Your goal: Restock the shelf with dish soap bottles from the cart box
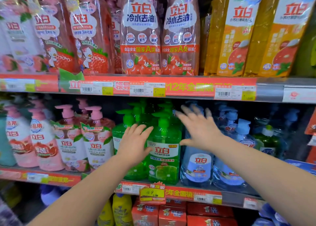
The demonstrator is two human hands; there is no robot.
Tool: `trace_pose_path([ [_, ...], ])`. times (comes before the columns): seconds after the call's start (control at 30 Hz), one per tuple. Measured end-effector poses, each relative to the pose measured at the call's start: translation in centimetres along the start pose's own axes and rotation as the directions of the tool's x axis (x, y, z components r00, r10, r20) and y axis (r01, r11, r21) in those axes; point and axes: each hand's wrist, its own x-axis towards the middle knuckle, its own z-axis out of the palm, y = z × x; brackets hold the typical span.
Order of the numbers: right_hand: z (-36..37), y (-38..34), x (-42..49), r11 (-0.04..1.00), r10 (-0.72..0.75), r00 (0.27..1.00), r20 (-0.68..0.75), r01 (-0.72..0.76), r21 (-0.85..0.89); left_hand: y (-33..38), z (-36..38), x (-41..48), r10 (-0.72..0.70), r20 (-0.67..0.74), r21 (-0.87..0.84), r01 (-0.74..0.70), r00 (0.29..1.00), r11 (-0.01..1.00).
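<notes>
Middle shelf (pixel 239 197), green facing. My left hand (pixel 135 144) lies flat with its fingers straight against the left green pump bottle (pixel 136 171); whether it presses or merely touches, I cannot tell. My right hand (pixel 199 131), blurred, has its fingers spread wide just right of the front green lime dish soap bottle (pixel 164 157), in front of the blue bottles (pixel 198 164), and holds nothing. Neither hand grips a bottle. Green bottles stand several deep, the front one at the shelf edge, so this facing appears nearly stocked. The cart box is out of view; what remains in it cannot be judged.
</notes>
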Motion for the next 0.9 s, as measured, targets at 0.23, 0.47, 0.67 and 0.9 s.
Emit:
trace_pose_path([
  [0.23,0.0,2.4,-1.1,0.929,0.154,0.979,0.134,-0.19,0.319,1.8,0.6,0.1,-0.048,0.016,0.027,0.048,0.999,0.998],
  [0.47,0.0,2.1,-0.8,0.93,0.202,0.97,0.137,-0.234,0.284,2.5,0.5,0.5,-0.095,-0.048,-0.009,0.095,0.994,0.995],
  [0.67,0.3,2.0,-1.1,0.925,0.207,0.971,0.119,-0.234,0.299,2.7,0.5,0.6,-0.098,-0.054,-0.011,0.097,0.994,0.995],
  [0.9,0.0,1.4,-1.2,0.92,0.233,0.96,0.153,-0.269,0.284,3.5,-0.1,0.4,-0.098,-0.017,0.067,0.099,0.995,0.993],
])
